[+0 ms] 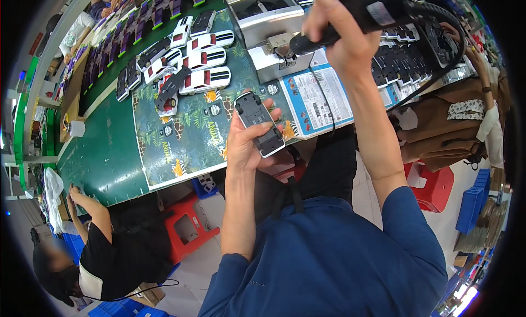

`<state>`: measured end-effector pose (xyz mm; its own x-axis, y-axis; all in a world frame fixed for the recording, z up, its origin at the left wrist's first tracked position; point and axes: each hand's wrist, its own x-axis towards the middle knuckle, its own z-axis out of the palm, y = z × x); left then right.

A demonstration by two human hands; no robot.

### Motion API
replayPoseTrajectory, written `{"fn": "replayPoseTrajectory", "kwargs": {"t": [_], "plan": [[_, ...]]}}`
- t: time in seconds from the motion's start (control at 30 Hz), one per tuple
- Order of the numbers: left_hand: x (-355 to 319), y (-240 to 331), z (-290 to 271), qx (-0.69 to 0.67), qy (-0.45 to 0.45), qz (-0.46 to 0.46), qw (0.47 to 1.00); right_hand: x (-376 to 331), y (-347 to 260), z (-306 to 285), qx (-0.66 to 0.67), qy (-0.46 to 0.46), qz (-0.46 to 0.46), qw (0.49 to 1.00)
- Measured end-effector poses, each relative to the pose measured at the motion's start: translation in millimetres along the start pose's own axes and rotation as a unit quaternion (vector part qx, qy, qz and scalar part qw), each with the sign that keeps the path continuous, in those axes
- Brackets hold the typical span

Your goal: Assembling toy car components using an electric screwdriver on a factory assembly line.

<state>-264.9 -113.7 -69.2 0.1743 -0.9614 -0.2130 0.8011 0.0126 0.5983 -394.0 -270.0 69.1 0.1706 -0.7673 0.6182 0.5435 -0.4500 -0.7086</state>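
Note:
My left hand (244,145) grips a toy car (253,112) turned underside up, with its black chassis facing me and my thumb across it. Raised at the upper right, my right hand (350,48) is closed around a black electric screwdriver (378,11) trailing a cable. The driver's nose points down and left, at the metal pick-up part (280,44) on the front of a silver screw feeder (268,26). From this angle I cannot tell whether the bit touches it.
Left of the feeder lies a pile of several white toy cars (205,81), some black side up. Rows of black chassis (402,65) fill the right side. A printed sheet (320,95) lies on the bench. People sit on both sides; a red stool (189,229) stands at lower left.

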Motion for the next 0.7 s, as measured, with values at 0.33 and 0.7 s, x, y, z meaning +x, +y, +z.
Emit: {"fn": "replayPoseTrajectory", "kwargs": {"t": [0.33,0.7], "plan": [[7.6,-5.0,-4.4,-0.093,0.008,0.005,0.996,14.0,20.3,15.2,-0.148,-0.048,0.027,0.987],[11.6,-6.2,-2.3,-0.052,0.083,0.042,0.994,-69.6,-24.8,1.9,0.151,-0.075,0.140,0.976]]}}
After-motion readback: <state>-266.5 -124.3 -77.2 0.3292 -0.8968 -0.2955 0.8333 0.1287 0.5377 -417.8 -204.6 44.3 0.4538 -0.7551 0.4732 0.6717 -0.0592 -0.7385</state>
